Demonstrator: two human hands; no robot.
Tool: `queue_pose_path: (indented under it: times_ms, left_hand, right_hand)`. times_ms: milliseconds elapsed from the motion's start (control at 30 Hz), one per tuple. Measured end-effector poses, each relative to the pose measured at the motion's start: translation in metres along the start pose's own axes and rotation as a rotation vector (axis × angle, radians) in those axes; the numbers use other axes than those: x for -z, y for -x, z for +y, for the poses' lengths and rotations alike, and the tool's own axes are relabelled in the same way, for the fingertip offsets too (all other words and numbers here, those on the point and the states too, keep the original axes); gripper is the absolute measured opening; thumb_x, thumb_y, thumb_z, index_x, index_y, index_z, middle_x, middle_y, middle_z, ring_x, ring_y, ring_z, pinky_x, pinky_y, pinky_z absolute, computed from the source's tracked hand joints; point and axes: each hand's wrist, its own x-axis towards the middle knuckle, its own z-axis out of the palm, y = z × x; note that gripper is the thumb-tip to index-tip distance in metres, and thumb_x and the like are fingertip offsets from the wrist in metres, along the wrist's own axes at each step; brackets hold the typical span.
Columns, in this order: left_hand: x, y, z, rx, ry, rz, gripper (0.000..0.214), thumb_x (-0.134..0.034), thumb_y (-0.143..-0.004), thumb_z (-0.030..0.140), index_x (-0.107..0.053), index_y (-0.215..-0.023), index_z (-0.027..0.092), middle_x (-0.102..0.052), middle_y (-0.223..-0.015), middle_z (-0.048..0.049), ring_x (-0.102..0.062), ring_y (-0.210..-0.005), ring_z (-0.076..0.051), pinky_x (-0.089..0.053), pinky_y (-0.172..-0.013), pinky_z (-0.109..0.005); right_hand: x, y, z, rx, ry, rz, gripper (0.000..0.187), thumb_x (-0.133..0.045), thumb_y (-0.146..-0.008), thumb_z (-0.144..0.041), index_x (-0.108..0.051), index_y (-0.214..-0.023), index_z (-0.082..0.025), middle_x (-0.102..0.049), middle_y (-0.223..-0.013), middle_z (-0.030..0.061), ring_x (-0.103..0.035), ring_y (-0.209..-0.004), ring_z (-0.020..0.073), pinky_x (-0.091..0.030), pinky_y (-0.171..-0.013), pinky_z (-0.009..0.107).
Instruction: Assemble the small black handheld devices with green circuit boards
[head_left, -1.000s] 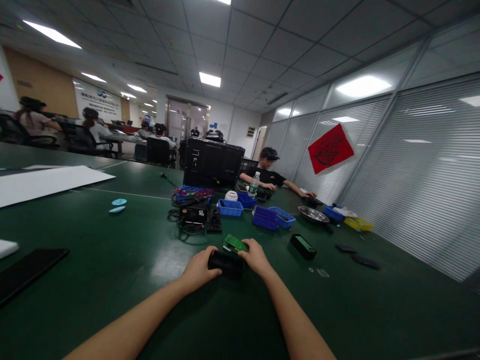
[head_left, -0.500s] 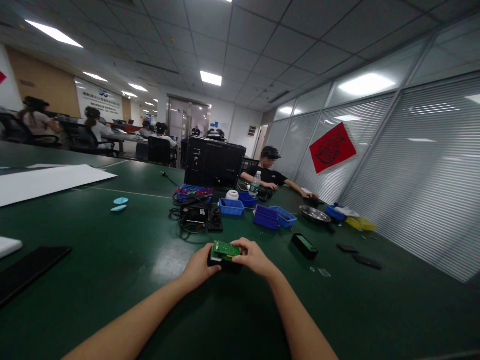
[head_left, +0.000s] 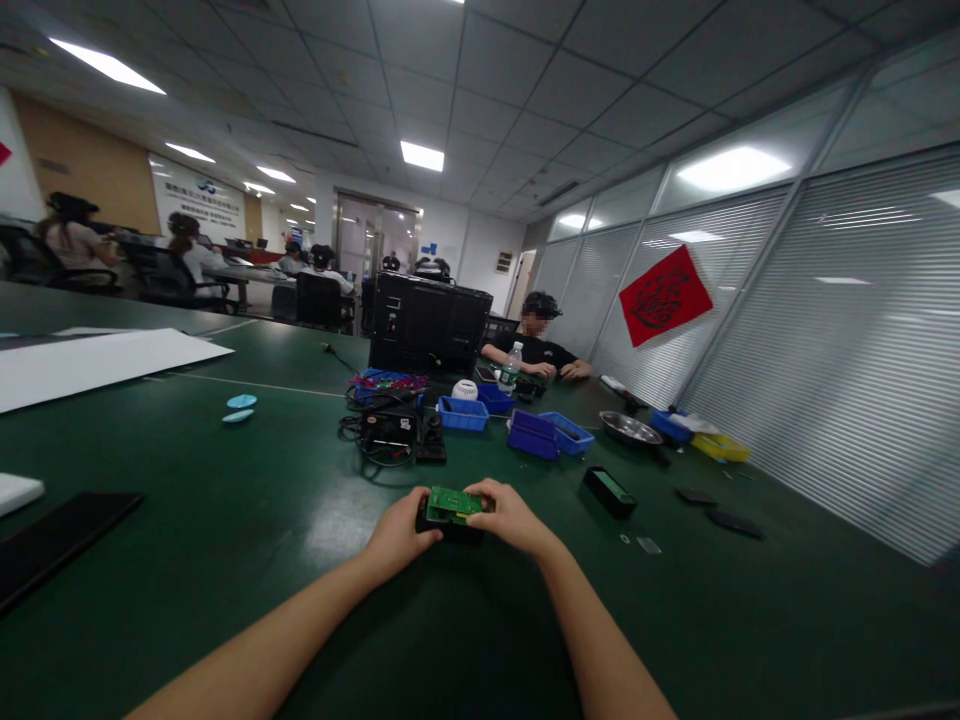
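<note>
My left hand (head_left: 399, 530) grips the left end of a small black case (head_left: 459, 534), thumb along its near side. Over the case's opening lies a green circuit board (head_left: 453, 503), which my right hand (head_left: 510, 515) pinches at its right end between thumb and fingers. The board sits low at the case's mouth; whether it rests fully inside I cannot tell. To the right stands a second black case (head_left: 609, 494) with a green board in it.
Beyond my hands are a black box with cables (head_left: 388, 428), blue bins (head_left: 463, 414), a ball (head_left: 465, 390) and a monitor (head_left: 429, 322). A metal bowl (head_left: 630, 429) and flat black pieces (head_left: 735, 525) lie right. Across the table sits a person (head_left: 536, 345).
The circuit board has dropped slightly lower and flatter onto the case, with my right hand still on it. The person across has drawn an outstretched arm back in.
</note>
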Motion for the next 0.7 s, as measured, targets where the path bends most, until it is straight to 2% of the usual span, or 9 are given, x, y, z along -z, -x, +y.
queue_pose_path:
  times_ms: [367,500,600,700]
  left_hand:
    - [0.000,0.001,0.000,0.003,0.043,0.004,0.061,-0.064,-0.061,0.019,-0.040,-0.117,0.021,-0.058,-0.108,-0.0050,-0.054,-0.099,-0.019,-0.039,-0.086,-0.028]
    - [-0.002,-0.001,-0.003,-0.021,0.062,0.068,0.061,-0.063,-0.060,0.016,-0.041,-0.118,0.021,-0.054,-0.112,-0.0057,-0.052,-0.103,-0.019,-0.038,-0.091,-0.031]
    - [-0.002,-0.002,-0.006,-0.020,0.036,0.151,0.051,-0.058,-0.063,0.014,-0.045,-0.112,0.020,-0.052,-0.111,-0.0060,-0.052,-0.100,-0.018,-0.039,-0.089,-0.032]
    - [-0.001,-0.002,-0.008,0.040,-0.009,0.220,0.035,-0.052,-0.069,0.018,-0.049,-0.104,0.018,-0.052,-0.101,-0.0059,-0.055,-0.087,-0.017,-0.043,-0.081,-0.032]
  right_hand:
    - [-0.001,0.001,-0.002,-0.003,0.033,0.035,0.042,-0.069,-0.061,-0.023,-0.060,-0.102,-0.020,-0.052,-0.093,0.0026,-0.048,-0.077,0.0132,-0.041,-0.073,0.027]
    - [0.001,0.001,0.000,-0.012,0.053,0.032,0.039,-0.069,-0.061,-0.026,-0.062,-0.099,-0.019,-0.053,-0.091,0.0026,-0.049,-0.079,0.0142,-0.041,-0.074,0.027]
    - [-0.003,0.000,0.002,-0.060,-0.001,0.005,0.033,-0.066,-0.065,-0.028,-0.062,-0.096,-0.017,-0.056,-0.081,0.0017,-0.051,-0.070,0.0118,-0.042,-0.066,0.025]
    - [-0.011,-0.001,0.004,-0.162,-0.220,-0.135,0.037,-0.057,-0.073,-0.034,-0.055,-0.104,-0.013,-0.054,-0.062,-0.0015,-0.050,-0.052,0.0097,-0.043,-0.052,0.024]
